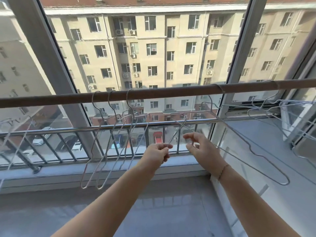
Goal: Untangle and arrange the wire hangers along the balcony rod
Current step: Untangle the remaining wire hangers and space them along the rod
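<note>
Done: three hangers [109,100] hooked side by side on the rod [171,90], left of centre
Left to do: far-right clump [273,108] looks tangled; one splayed hanger [232,132] hangs askew
Left hand [159,152]: pinches a thin loose wire [177,131]
Right hand [200,146]: fingers loosely spread, gripping nothing
Containers: none seen

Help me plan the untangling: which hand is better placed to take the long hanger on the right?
Right, probably. The right hand hovers with loose fingers close beside that hanger and seems free, while the left hand already pinches another wire end.
</note>
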`<state>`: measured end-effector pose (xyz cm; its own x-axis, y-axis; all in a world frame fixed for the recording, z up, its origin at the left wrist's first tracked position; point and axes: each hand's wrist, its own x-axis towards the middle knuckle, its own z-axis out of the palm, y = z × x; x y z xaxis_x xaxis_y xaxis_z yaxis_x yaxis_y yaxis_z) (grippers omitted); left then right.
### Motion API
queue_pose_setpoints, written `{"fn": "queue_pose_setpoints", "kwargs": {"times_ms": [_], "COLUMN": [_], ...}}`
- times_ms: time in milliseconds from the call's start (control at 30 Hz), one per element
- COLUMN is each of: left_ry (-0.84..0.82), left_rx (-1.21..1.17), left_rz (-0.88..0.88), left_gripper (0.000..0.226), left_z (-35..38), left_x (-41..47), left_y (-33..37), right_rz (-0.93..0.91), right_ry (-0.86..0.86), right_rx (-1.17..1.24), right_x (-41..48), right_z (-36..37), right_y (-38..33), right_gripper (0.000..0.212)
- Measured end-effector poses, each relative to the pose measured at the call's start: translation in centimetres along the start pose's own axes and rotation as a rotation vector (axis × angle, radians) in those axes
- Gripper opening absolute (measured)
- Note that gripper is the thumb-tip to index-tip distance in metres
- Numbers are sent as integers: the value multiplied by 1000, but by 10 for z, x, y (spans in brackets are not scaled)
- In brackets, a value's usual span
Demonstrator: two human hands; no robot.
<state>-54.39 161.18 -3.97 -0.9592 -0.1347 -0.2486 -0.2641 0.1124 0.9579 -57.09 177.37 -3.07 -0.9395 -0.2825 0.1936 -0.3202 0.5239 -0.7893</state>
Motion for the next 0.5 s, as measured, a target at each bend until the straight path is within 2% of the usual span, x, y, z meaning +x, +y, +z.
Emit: {"fn": "queue_pose_setpoints", "kwargs": {"times_ms": [200,333,400,500], "left_ry": [-88,-105,-54,200], "left_rx": [206,234,240,289], "left_rz": [40,108,176,306], "left_gripper": [26,37,38,22], "left_z": [-9,-13,-13,-10], "left_x": [-8,-6,-3,-3], "left_y": [-19,-25,-28,-28], "right_rz": [-16,39,66,124], "right_ry": [-90,-136,-167,-153], "right_rx": [-133,-189,-177,0], "right_x": [-10,-18,-21,-29], "right_z": [9,5,1,1], "right_y": [10,13,10,3], "right_gripper": [36,21,13,18]}}
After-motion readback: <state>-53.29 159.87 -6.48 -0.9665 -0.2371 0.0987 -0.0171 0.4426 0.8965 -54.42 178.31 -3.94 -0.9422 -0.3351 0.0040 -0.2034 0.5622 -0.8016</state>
